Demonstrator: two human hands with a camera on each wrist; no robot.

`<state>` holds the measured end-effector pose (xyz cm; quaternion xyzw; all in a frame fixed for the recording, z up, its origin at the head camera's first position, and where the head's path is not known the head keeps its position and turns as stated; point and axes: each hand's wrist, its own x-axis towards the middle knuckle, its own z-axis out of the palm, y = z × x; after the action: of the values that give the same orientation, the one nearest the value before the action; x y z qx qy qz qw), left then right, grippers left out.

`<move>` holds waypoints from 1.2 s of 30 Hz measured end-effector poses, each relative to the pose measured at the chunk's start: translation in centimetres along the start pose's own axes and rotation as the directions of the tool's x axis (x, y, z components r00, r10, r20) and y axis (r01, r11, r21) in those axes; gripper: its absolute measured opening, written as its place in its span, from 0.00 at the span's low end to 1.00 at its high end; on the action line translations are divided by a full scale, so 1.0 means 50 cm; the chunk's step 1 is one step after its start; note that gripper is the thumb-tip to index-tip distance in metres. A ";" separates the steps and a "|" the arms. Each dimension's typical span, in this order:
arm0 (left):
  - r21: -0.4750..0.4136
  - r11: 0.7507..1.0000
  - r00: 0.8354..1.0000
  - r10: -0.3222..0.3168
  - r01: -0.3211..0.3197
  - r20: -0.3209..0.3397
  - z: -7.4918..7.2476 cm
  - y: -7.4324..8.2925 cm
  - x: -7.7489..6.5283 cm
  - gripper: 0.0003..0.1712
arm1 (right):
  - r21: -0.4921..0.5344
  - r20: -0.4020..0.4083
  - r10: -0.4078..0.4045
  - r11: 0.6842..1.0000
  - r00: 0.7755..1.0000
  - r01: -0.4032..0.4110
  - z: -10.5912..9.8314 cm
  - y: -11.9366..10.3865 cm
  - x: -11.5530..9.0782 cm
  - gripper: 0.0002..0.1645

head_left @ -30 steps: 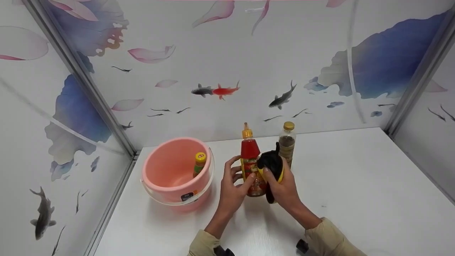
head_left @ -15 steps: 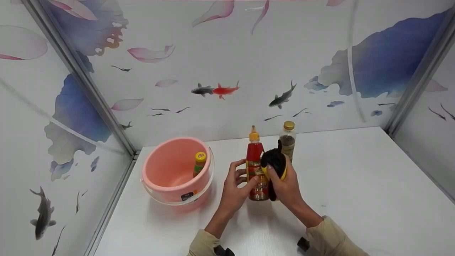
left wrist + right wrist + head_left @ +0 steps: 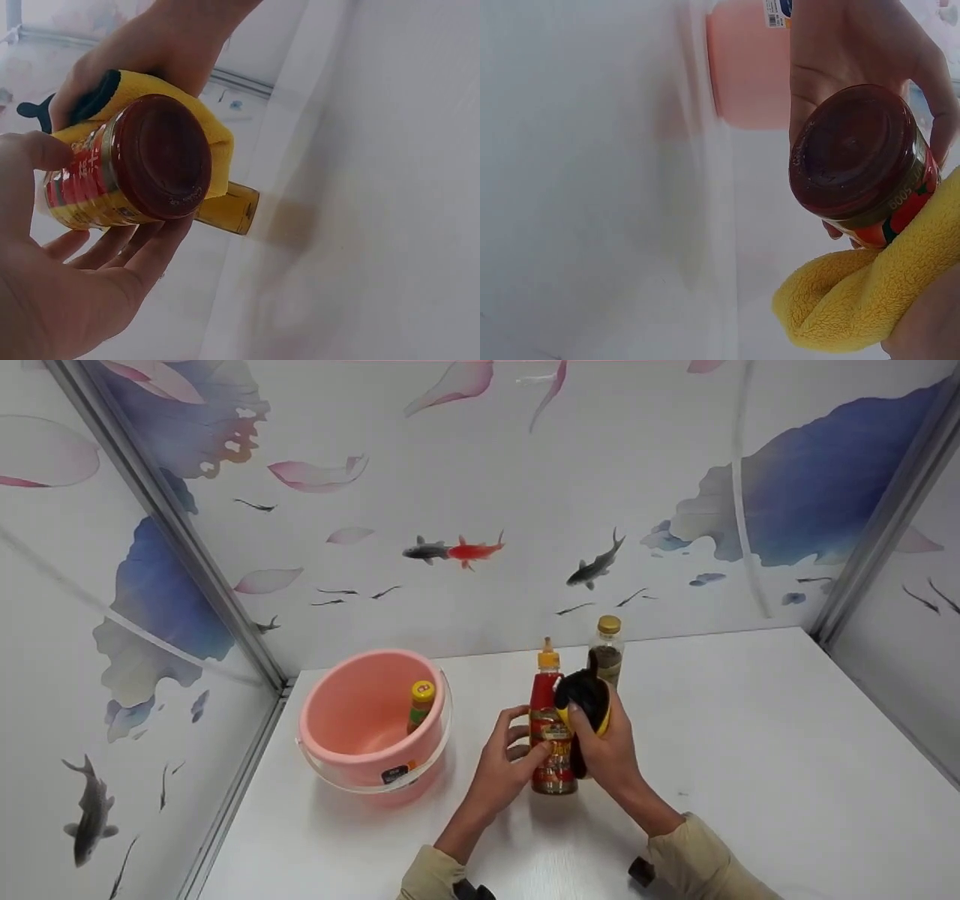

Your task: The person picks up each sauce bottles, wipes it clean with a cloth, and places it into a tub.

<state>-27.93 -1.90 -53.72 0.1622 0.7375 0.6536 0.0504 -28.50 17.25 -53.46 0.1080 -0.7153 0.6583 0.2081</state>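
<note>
My left hand (image 3: 504,769) grips a sauce bottle (image 3: 553,776) with red contents, a printed label and a yellow nozzle cap. In the left wrist view, the bottle's round base (image 3: 165,157) faces the camera, lifted off the table. My right hand (image 3: 613,754) holds a towel (image 3: 585,697), black on one face and yellow on the other, against the bottle's right side. A fluffy yellow fold of the towel (image 3: 855,307) hangs beside the bottle in the right wrist view. Most of the right fingers are hidden behind the towel.
A pink bucket (image 3: 311,735) with a white handle stands on the left, holding a yellow-lidded jar (image 3: 421,709). Behind my right hand a glass bottle (image 3: 609,660) with a gold cap stands upright. White printed panels (image 3: 517,495) enclose the white table (image 3: 750,750).
The sauce bottle, towel and both hands have shifted a little to the right and toward me. The bucket, jar and glass bottle have stayed in place.
</note>
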 end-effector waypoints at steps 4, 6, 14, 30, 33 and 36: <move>0.040 0.999 0.999 0.013 -0.012 -0.036 0.003 0.001 -0.002 0.39 | -0.008 0.000 0.002 1.000 1.000 -0.002 0.001 0.002 0.000 0.28; 0.049 0.999 0.998 0.024 -0.022 -0.052 0.004 0.003 -0.004 0.40 | 0.001 0.004 -0.003 1.000 1.000 0.003 0.002 0.002 0.000 0.28; 0.069 0.996 0.991 0.066 -0.058 -0.120 0.009 0.010 -0.004 0.40 | 0.012 0.003 -0.031 0.999 1.000 0.031 0.008 0.002 -0.003 0.27; 0.009 0.995 0.960 0.098 -0.099 -0.261 -0.003 0.008 0.002 0.40 | -0.005 0.047 0.023 1.000 0.999 -0.023 0.033 0.011 -0.028 0.28; -0.016 0.995 0.961 0.092 -0.100 -0.262 -0.004 0.010 0.003 0.39 | -0.025 0.051 0.030 0.999 0.998 -0.029 0.035 0.011 -0.030 0.28; -0.022 0.997 0.967 0.072 -0.080 -0.242 -0.003 0.011 0.003 0.38 | -0.021 0.052 0.020 1.000 0.998 -0.019 0.034 0.012 -0.028 0.28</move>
<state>-28.01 -1.96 -53.15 0.1089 0.7209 0.6816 -0.0622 -27.80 15.45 -54.69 0.1161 -0.7281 0.6501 0.1837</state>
